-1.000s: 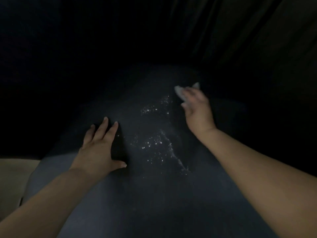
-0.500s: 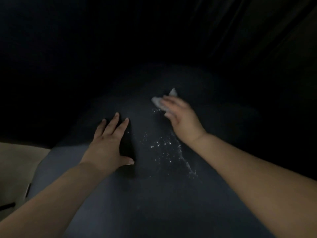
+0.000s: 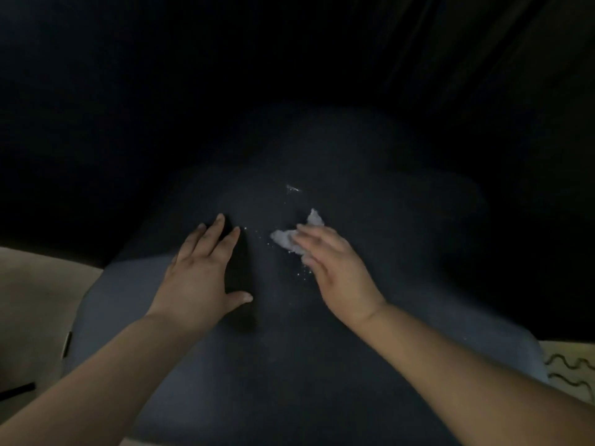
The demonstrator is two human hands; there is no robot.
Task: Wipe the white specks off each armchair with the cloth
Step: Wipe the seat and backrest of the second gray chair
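Note:
A dark blue-grey armchair seat (image 3: pixel 289 365) fills the middle of the head view. My left hand (image 3: pixel 203 272) rests flat on it with fingers spread. My right hand (image 3: pixel 338 272) presses a small pale cloth (image 3: pixel 289 238) onto the fabric with straight fingers; the cloth sticks out beyond the fingertips. A few white specks (image 3: pixel 301 275) lie beside that hand, a few lie between the hands, and a small white smear (image 3: pixel 292 188) sits farther up the seat. The chair's back is lost in darkness.
Pale beige floor (image 3: pixel 35 297) shows to the left of the seat. At the right edge lies a light rug with dark wavy lines (image 3: pixel 570 368). A dark strip (image 3: pixel 19 389) lies on the floor at lower left. Everything beyond the seat is black.
My right hand has swept the cloth down and left across the seat, and most of the white specks there are gone. My left hand stays flat in place.

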